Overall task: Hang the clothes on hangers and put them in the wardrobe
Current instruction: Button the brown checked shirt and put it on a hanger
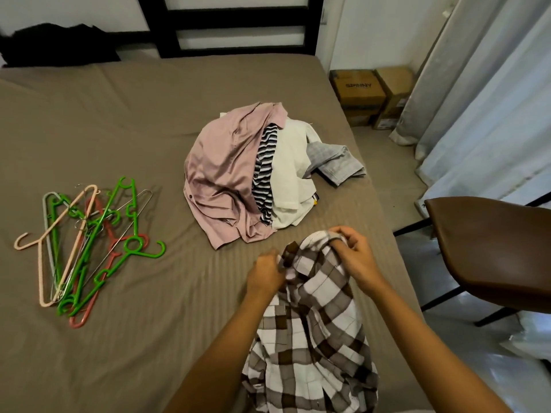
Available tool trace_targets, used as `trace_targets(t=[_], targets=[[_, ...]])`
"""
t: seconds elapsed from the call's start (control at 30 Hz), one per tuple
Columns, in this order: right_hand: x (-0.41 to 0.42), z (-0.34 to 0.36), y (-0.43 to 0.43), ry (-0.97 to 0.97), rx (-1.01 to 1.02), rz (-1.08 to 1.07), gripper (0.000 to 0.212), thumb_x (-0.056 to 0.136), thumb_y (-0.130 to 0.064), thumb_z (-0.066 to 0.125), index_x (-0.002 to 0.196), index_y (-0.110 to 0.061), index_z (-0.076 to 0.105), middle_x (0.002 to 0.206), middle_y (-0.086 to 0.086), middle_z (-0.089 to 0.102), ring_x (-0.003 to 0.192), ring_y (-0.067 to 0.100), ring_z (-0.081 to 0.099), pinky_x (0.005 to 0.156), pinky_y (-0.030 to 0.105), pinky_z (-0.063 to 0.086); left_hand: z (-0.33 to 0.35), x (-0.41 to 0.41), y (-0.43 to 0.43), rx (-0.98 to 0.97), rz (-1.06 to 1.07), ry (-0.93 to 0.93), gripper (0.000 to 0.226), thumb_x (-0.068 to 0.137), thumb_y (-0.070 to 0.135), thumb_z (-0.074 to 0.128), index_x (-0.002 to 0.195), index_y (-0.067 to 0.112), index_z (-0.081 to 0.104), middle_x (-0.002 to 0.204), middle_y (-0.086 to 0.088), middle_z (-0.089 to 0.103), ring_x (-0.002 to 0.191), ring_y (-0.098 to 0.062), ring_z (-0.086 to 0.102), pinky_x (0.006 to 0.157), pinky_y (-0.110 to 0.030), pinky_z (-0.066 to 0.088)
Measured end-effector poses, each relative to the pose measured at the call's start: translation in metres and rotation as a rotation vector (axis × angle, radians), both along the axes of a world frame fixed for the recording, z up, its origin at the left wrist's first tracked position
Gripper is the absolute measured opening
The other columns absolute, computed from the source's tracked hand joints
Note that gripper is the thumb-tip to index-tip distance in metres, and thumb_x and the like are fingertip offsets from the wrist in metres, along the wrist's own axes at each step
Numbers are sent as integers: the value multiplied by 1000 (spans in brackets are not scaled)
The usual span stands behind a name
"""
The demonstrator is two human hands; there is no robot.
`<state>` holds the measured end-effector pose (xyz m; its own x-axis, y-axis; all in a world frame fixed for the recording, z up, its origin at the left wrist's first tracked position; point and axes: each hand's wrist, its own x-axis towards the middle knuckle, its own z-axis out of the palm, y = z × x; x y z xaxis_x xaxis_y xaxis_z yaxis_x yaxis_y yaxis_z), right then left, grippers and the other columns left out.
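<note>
At the far left corner of the bed [143,114], against the wall, lies a bundle of black cloth [56,44]. Nearer on the left side of the taupe sheet is a loose heap of hangers [86,245]: several green plastic ones, a pale peach one on the left edge of the heap, a coral-red one underneath, a grey one and thin wire ones, all crossing each other flat on the sheet. Behind the bed stands a black slatted headboard [232,25]. In the middle of the bed is a pile of clothes, with a dusty pink shirt [220,180] draped over its left side, a black-and-white striped garment [264,174] just beside it, a white garment [290,171] to the right of that, and a light grey checked piece [337,162] trailing out toward the right edge of the mattress. Just in front of this pile, apart from it, the left hand [265,275] has its fingers curled round the upper edge of a brown-and-white plaid shirt [313,338]. The right hand [354,254] grips the same shirt's top a little farther away, fabric bunched between thumb and fingers. The rest of the shirt hangs crumpled toward the person, between the two forearms, over the bed's near right part. Beyond the bed, on the floor by the wall, sit cardboard boxes [357,90]. A brown chair [492,257] stands beside the bed at right, and pale curtains [477,84] hang behind it.
</note>
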<state>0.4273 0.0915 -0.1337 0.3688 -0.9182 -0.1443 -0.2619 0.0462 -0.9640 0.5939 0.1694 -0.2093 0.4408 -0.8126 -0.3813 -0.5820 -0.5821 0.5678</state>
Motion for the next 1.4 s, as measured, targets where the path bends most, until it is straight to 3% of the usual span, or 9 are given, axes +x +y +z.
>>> trace_targets(t=[0.17, 0.33, 0.47, 0.57, 0.7, 0.87, 1.07, 1.27, 1.4], targets=[[-22, 15, -19, 107, -160, -84, 12, 89, -5, 60, 88, -12, 70, 78, 0, 69, 65, 2, 61, 59, 15, 48, 23, 37, -5, -229, 217, 49, 26, 81, 1, 63, 106, 8, 61, 96, -12, 63, 81, -24, 60, 62, -20, 39], [-38, 19, -28, 154, -119, -95, 23, 92, -7, 54, 79, -20, 67, 75, 1, 67, 64, 9, 58, 62, 27, 47, 63, 70, 1, -94, 58, 929, 19, 79, 11, 70, 93, 1, 62, 82, -10, 60, 57, -3, 59, 55, -12, 49], [-46, 25, -31, 142, -132, 68, 20, 93, 1, 46, 89, -13, 60, 83, 6, 61, 70, 14, 56, 66, 32, 45, 91, 64, 10, 58, 76, 1136, 42, 97, 12, 45, 62, 14, 68, 55, 2, 63, 46, -5, 59, 45, -17, 48], [-36, 30, -23, 205, -197, 339, 35, 84, -6, 52, 112, -28, 52, 112, -7, 56, 93, 5, 57, 75, 18, 47, 103, 58, 8, -12, 170, 1273, 28, 99, 15, 36, 104, 11, 63, 79, -1, 74, 70, -11, 70, 61, -20, 56], [-8, 19, -8, 369, -391, 470, 38, 79, -10, 52, 106, -36, 60, 95, -16, 63, 85, 3, 58, 72, 19, 44, 113, 53, 3, -1, 149, 1133, 46, 91, 52, 43, 108, 14, 63, 95, 0, 72, 87, -14, 68, 79, -26, 55], [13, 33, -6, 331, -181, 289, 29, 91, -15, 54, 64, -23, 56, 54, -10, 51, 52, 3, 45, 55, 29, 36, 123, 55, -1, -148, -244, 318, 96, 60, 75, 63, 136, 24, 35, 134, 6, 40, 123, -10, 40, 107, -30, 34], [30, 66, -8, 348, -122, 459, 15, 89, -10, 57, 75, -9, 64, 58, -6, 55, 48, -3, 47, 52, 19, 38, 135, 34, -18, -403, -377, 200, 19, 79, 9, 69, 97, 16, 71, 89, 1, 71, 85, -12, 65, 74, -26, 48], [1, 45, -23, 278, 49, 532, 27, 89, -24, 56, 94, 3, 62, 77, 14, 61, 71, 12, 55, 66, 29, 44, 141, 47, -14, -435, -26, 550, 39, 93, 23, 57, 59, 16, 37, 57, -5, 29, 49, -12, 30, 53, -31, 20], [-20, 22, -18, 408, 54, 550, 19, 90, -13, 50, 90, 3, 61, 73, 7, 57, 62, 3, 52, 63, 25, 44, 151, 59, -10, -518, 218, 686, 36, 94, 16, 54, 59, 12, 55, 59, -5, 55, 57, -15, 50, 57, -27, 37]])
